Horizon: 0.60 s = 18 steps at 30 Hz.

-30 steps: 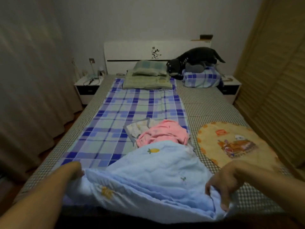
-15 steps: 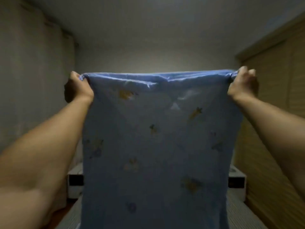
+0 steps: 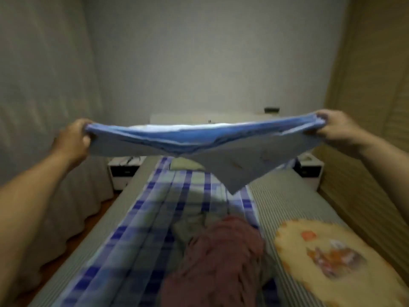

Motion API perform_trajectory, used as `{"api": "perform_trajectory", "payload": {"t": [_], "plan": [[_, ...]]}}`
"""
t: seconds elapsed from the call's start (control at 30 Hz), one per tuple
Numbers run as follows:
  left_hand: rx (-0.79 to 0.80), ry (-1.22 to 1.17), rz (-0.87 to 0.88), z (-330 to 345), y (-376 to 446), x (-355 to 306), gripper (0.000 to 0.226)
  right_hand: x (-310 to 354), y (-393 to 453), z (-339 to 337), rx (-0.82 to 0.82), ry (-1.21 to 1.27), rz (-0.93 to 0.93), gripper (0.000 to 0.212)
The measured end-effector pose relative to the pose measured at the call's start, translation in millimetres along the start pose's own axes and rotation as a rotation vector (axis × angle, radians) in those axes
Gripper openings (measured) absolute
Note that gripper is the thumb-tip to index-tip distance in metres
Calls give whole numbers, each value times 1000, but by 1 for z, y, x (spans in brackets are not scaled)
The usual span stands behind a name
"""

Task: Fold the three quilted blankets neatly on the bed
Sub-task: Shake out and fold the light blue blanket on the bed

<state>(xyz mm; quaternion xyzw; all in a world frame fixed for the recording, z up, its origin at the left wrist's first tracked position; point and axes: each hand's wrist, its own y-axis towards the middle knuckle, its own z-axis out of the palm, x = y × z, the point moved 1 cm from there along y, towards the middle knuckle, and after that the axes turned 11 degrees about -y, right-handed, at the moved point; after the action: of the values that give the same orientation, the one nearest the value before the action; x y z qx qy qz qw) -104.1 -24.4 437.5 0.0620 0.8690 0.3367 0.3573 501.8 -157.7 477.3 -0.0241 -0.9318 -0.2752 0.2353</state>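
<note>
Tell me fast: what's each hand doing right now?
Left hand: closed, gripping one end of the blue blanket held in the air.
Right hand: closed, gripping the blanket's other end.

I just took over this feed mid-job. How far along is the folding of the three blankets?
Nothing looks folded yet. In hand: the blue blanket is stretched in the air between the left hand and right hand, each gripping a corner above the bed. Left: the pink blanket lies crumpled on the bed, with a pale blanket bunched beside it. All three need folding.
</note>
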Motion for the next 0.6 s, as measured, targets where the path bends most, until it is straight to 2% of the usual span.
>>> {"api": "perform_trajectory", "payload": {"t": [0.03, 0.1, 0.13, 0.23, 0.3, 0.33, 0.4, 0.43, 0.47, 0.53, 0.6], "plan": [[117, 72, 43, 9, -40, 31, 32, -24, -34, 28, 139, -89, -18, 24], [316, 167, 70, 21, -127, 83, 38, -69, -108, 83, 294, -270, -42, 16], [420, 222, 70, 25, -171, 103, 40, -94, -148, 113, 338, -353, -7, 19], [699, 379, -14, 48, -300, 161, 48, -149, -264, 190, 607, -469, 113, 26], [803, 370, -116, 64, -368, 173, 32, -173, -327, 222, 689, -558, 83, 36], [852, 430, -81, 75, -396, 173, 18, -178, -350, 231, 717, -595, 60, 37], [985, 485, -17, 96, -437, 171, 7, -179, -371, 247, 889, -717, 72, 20], [1010, 515, -37, 102, -448, 172, 11, -176, -369, 251, 984, -796, 30, 13], [969, 530, -91, 107, -448, 173, 17, -173, -359, 255, 1075, -875, 35, 11], [745, 494, -209, 115, -432, 177, 18, -155, -322, 264, 1184, -934, 7, 13], [482, 408, -377, 127, -384, 169, 12, -124, -268, 270, 1090, -901, 81, 22]]}}
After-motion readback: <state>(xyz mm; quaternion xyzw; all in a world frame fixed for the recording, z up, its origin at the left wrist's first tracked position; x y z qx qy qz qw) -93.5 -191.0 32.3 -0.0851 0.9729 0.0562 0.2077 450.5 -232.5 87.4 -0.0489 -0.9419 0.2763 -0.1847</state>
